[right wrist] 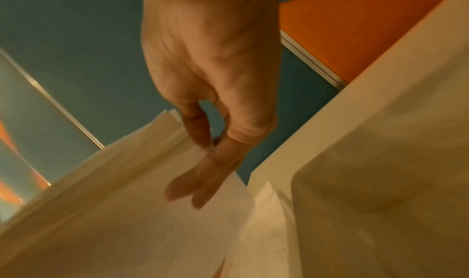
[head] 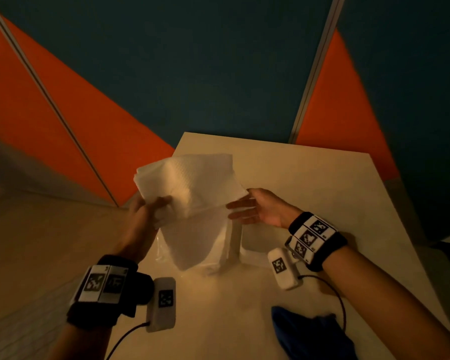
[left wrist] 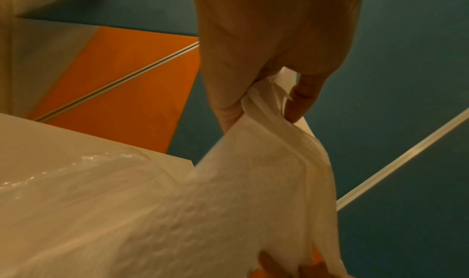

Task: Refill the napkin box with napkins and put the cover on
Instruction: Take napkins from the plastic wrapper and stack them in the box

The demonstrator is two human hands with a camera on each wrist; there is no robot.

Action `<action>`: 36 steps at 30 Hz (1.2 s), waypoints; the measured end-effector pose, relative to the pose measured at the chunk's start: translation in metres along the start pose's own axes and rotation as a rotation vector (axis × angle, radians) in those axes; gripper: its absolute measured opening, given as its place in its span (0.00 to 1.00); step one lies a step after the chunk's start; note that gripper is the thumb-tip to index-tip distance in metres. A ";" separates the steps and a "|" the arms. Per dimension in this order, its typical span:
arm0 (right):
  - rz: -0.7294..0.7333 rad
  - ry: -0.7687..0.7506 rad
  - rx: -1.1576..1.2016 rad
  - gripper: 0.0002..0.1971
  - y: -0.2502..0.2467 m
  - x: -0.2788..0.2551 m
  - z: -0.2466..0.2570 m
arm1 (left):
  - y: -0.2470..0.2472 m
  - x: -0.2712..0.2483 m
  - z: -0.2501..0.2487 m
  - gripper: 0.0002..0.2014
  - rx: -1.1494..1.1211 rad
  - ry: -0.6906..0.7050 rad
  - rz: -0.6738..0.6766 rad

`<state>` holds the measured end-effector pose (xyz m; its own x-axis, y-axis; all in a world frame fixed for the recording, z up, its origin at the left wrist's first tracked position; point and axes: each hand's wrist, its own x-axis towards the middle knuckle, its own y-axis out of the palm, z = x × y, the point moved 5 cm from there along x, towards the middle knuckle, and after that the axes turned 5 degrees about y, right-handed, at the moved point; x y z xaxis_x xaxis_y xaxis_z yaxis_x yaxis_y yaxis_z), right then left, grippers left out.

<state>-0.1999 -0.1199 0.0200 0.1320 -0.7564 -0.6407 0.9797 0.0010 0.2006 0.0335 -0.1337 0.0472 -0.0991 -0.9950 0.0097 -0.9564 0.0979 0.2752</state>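
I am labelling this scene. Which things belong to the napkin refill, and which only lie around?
Job:
- napkins, gripped by left hand
- right hand, open at their edge
- plastic wrap below
- white box

Lying about:
- blue cloth on the table

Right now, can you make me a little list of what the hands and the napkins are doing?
left hand: grips one side of the napkins, fingers curled into the paper
right hand: fingers straight, touching the other side of the napkins
napkins: white stack, held up above the table
plastic wrapper: clear, under the napkins
table: pale top
blue cloth: lies at the table's near edge
napkin box: cannot tell for sure
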 end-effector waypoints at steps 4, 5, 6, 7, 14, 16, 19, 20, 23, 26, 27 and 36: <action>-0.090 -0.121 0.317 0.15 -0.010 -0.019 -0.003 | 0.004 -0.010 0.001 0.09 -0.001 -0.003 0.019; -0.114 -0.144 0.342 0.21 -0.014 -0.023 -0.005 | 0.003 -0.013 0.006 0.17 0.018 -0.019 0.027; -0.134 -0.168 0.329 0.27 -0.017 -0.027 -0.008 | 0.003 -0.015 0.011 0.23 0.049 -0.036 0.033; -0.151 -0.188 0.289 0.33 -0.019 -0.031 -0.011 | 0.002 -0.019 0.016 0.25 0.092 -0.055 0.029; -0.252 -0.284 0.093 0.10 -0.026 -0.054 -0.038 | 0.009 -0.065 0.068 0.13 0.185 -0.344 0.057; -0.229 -0.318 0.113 0.13 -0.021 -0.063 -0.034 | 0.016 -0.080 0.082 0.09 0.055 -0.466 0.025; -0.129 -0.358 0.103 0.23 -0.007 -0.076 -0.024 | 0.034 -0.097 0.087 0.13 -0.204 -0.565 0.064; -0.083 -0.369 0.076 0.24 -0.002 -0.081 -0.020 | 0.040 -0.100 0.084 0.16 -0.274 -0.573 0.086; 0.053 -0.398 -0.033 0.15 0.011 -0.098 -0.011 | 0.052 -0.105 0.081 0.25 -0.447 -0.631 0.102; 0.124 -0.427 -0.038 0.16 0.013 -0.108 -0.007 | 0.059 -0.110 0.088 0.39 -0.533 -0.790 0.176; 0.126 -0.447 -0.027 0.18 0.011 -0.111 -0.006 | 0.063 -0.114 0.090 0.45 -0.546 -0.852 0.236; 0.088 -0.497 0.014 0.18 -0.012 -0.125 -0.001 | 0.071 -0.102 0.084 0.39 -0.643 -0.587 0.172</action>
<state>-0.2281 -0.0244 0.0969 0.1230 -0.9739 -0.1910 0.9654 0.0728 0.2505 -0.0478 -0.0238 -0.0149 -0.5214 -0.7803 -0.3453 -0.5935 0.0408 0.8038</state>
